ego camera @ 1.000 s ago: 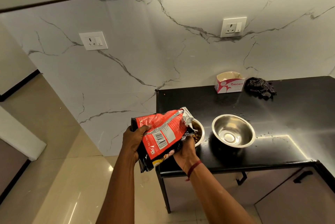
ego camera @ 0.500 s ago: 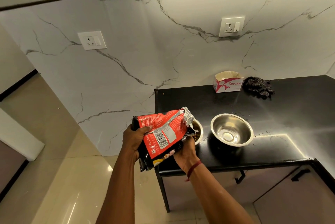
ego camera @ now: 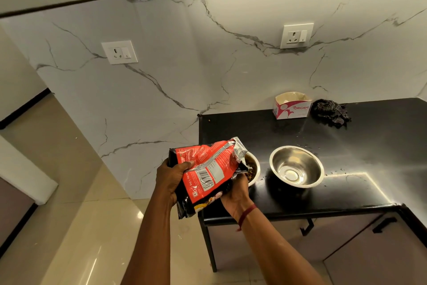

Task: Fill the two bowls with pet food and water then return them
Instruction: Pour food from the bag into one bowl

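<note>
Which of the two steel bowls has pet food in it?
The left bowl, half hidden under the red food bag: brown kibble shows inside it. The right bowl, standing clear, shows only shiny steel.

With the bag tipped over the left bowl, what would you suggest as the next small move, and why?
Probably tilt the food bag upright: its torn mouth hangs over the left bowl, which already shows kibble, while the right bowl shows no food and is likely for water.

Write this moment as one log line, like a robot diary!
left hand: grips food bag | right hand: grips it underneath | bag mouth: over left bowl, kibble inside | right bowl: no kibble
</note>
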